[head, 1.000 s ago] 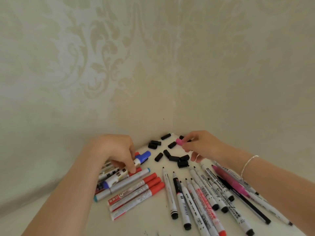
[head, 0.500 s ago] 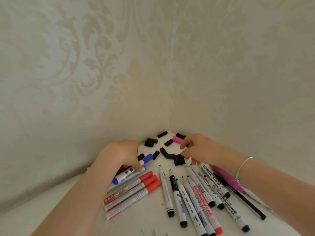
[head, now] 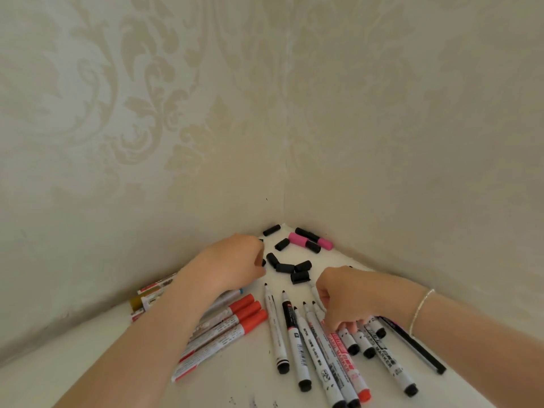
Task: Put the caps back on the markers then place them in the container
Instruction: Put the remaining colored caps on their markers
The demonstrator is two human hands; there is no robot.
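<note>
While loose black caps [head: 284, 267] and two pink caps [head: 298, 239] lie in the far corner of the tabletop [head: 241, 375], you are barely started: the uncapped markers [head: 309, 346] fan out near you, red-capped markers [head: 232, 322] lie to the left, and no container shows. Your left hand [head: 235, 265] curls beside the caps, its hold hidden; your right hand [head: 344, 298] seems to pinch a marker.

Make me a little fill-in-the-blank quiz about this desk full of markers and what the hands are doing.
1. The three capped markers lying side by side by the left forearm have ___ caps.
2. The bracelet sits on the ___ wrist.
3. The loose caps in the corner are mostly ___.
4. The right hand reaches down onto the row of ___ markers.

Answers: red; right; black; uncapped
</note>
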